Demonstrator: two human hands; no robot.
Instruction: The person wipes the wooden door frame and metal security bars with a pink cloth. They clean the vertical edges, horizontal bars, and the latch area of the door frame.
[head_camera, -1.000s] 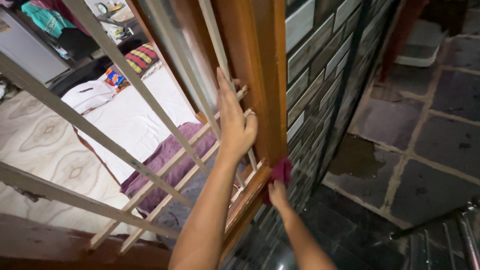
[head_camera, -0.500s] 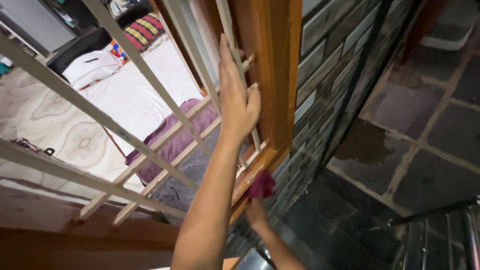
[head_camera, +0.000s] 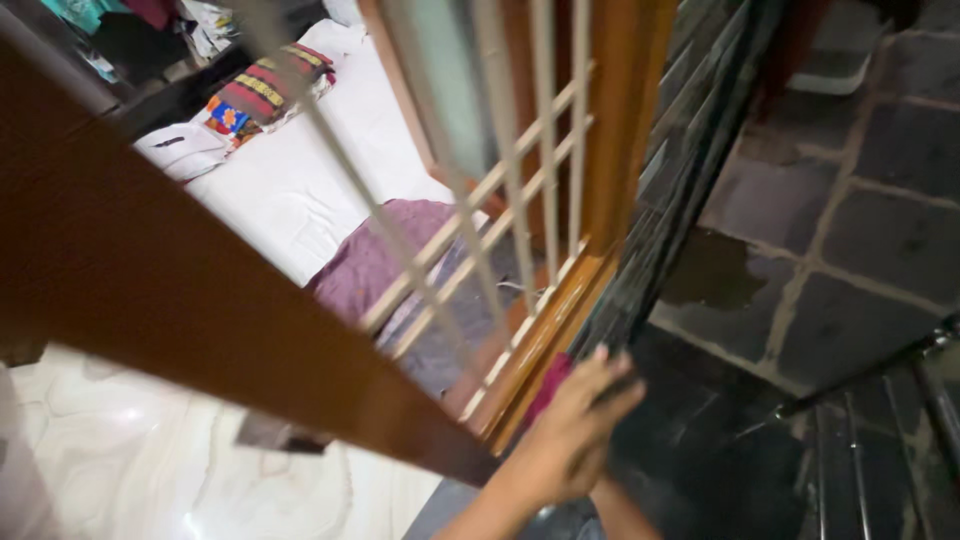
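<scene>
At the bottom corner of the wooden window frame (head_camera: 560, 330), we see one hand (head_camera: 570, 430) with fingers spread flat over a dark red cloth (head_camera: 548, 385), pressing it against the frame's lower rail, whose long axis slants up to the right. Which hand it is, we cannot tell. Pale bars (head_camera: 520, 190) cross the opening.

Inside, at ten o'clock: white bed (head_camera: 300, 190), striped pillow (head_camera: 262, 92), purple blanket (head_camera: 385, 262). Marbled pale floor (head_camera: 150, 470) at seven. Dark stone paving (head_camera: 860, 240), damp patch (head_camera: 715, 280), at three.

Bed (head_camera: 300, 190) lying behind window bars (head_camera: 510, 190); cloth (head_camera: 548, 385) sitting under hand (head_camera: 570, 430) against window frame (head_camera: 555, 320).
</scene>
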